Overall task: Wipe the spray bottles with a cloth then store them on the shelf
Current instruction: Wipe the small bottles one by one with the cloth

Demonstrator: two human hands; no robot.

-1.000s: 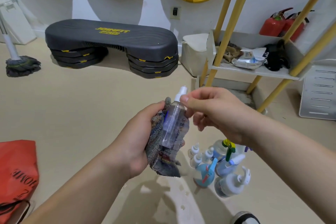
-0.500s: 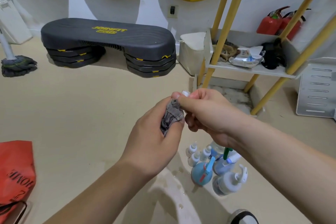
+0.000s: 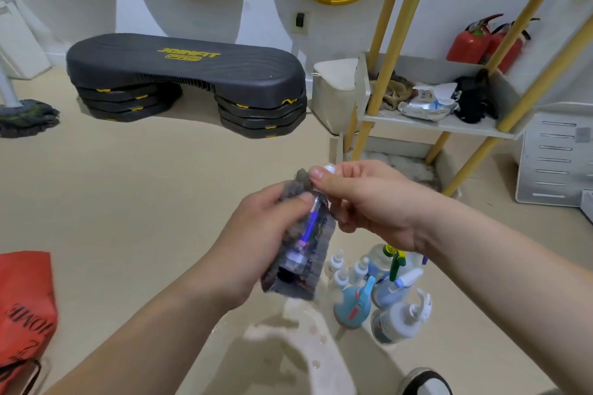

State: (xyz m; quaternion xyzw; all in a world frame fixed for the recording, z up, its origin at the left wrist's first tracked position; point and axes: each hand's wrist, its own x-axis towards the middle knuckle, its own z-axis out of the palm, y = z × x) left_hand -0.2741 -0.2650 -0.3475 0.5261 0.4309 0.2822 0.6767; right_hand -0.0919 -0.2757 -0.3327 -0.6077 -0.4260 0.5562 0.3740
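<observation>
The small clear spray bottle point(image 3: 308, 231) was held in mid-air above the floor point(image 3: 128, 202), near the other spray bottles point(image 3: 378, 292) standing there; its long axis was close to upright and leaned a little, white cap point(image 3: 329, 167) uppermost and rightward, base down to the left. The left hand point(image 3: 256, 234) was curled round the grey cloth point(image 3: 321, 253) wrapped about the bottle's body, while the right hand point(image 3: 369, 202) pinched the bottle by its cap. Half a second earlier the cloth had been bunched at the neck, hiding the bottle; now it lay lower along the body, with the bottle showing through the gap.

Rough grey woven cloth point(image 3: 316, 244) in my left hand point(image 3: 260, 244) wraps a clear, glossy plastic bottle point(image 3: 313, 218); floor point(image 3: 160, 186) matt.
</observation>
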